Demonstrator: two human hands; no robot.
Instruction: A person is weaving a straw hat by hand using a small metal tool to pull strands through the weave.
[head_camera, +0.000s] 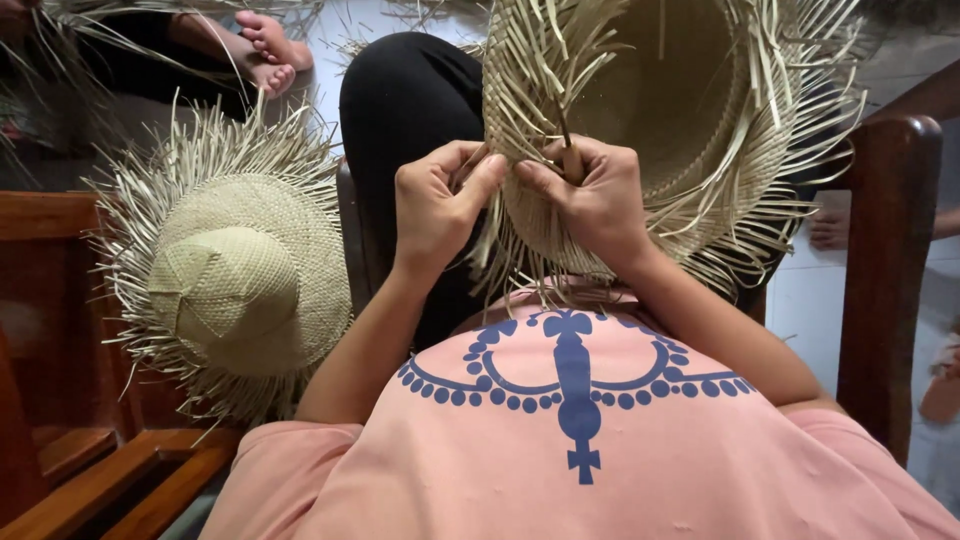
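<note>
Short-sleeved salmon-pink shirt (600, 450) with a blue scalloped, dotted ornament print, black trousers (410, 110), bare forearms.

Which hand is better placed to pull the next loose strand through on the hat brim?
Probably the right hand: its fingers already pinch a thin dark tool among the loose strands at the brim of the unfinished straw hat. The left hand presses its thumb on the brim edge beside it, steadying.

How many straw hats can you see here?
2. One unfinished straw hat is held by the left hand and right hand; a second hat lies left, on the wooden seat. Others may be out of frame.
</note>
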